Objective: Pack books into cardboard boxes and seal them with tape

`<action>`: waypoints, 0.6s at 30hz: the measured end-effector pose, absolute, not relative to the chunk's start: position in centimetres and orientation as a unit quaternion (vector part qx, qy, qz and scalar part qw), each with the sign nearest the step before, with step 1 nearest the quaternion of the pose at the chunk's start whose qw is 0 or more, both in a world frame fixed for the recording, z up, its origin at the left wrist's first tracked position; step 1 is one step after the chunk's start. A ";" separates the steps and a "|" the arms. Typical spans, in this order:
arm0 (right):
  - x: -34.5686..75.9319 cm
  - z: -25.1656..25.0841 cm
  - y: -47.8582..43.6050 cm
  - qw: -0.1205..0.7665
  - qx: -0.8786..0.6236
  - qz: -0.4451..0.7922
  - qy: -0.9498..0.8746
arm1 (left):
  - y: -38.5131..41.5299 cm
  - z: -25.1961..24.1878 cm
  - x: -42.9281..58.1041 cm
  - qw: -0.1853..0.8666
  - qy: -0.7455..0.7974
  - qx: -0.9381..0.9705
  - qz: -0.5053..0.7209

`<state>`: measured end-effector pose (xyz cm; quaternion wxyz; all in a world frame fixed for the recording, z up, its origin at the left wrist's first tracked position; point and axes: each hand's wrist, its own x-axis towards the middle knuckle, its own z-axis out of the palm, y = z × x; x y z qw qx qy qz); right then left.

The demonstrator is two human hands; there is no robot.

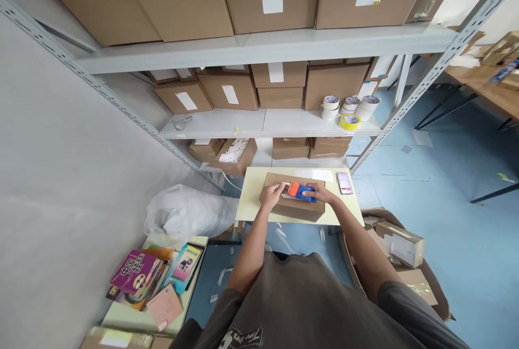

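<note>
A closed brown cardboard box [298,210] lies on the pale yellow table [248,197] in front of me. Over its top, my right hand [319,193] is closed around the blue end of a small flat blue-and-orange item [299,191]. My left hand [272,196] is at the box's left side, its fingers pinched together close to the item's orange end. Something pale shows beside those fingertips, too small to make out. Behind the box lies a white sheet [312,174], and a phone [344,182] with a lit screen rests at the table's right.
Shelves [227,120] with cardboard boxes rise behind the table. Several white tape rolls [331,103] and a yellow one [350,121] stand there. A large carton [440,289] of boxes sits right. A white plastic bag [186,213] and books [138,272] are left.
</note>
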<state>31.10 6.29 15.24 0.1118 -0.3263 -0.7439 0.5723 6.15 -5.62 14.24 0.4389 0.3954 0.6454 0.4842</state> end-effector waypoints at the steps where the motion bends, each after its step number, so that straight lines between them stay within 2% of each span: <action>1: 31.4 15.2 6.4 0.113 -0.320 0.593 -0.731 | -5.6 14.7 6.6 0.463 0.627 0.398 0.484; 9: 34.1 14.8 7.2 0.100 -0.292 0.658 -0.687 | -4.4 17.3 9.7 0.520 0.574 0.391 0.497; 18: 35.6 14.4 7.1 0.097 -0.277 0.699 -0.652 | -3.8 17.5 11.7 0.530 0.574 0.371 0.502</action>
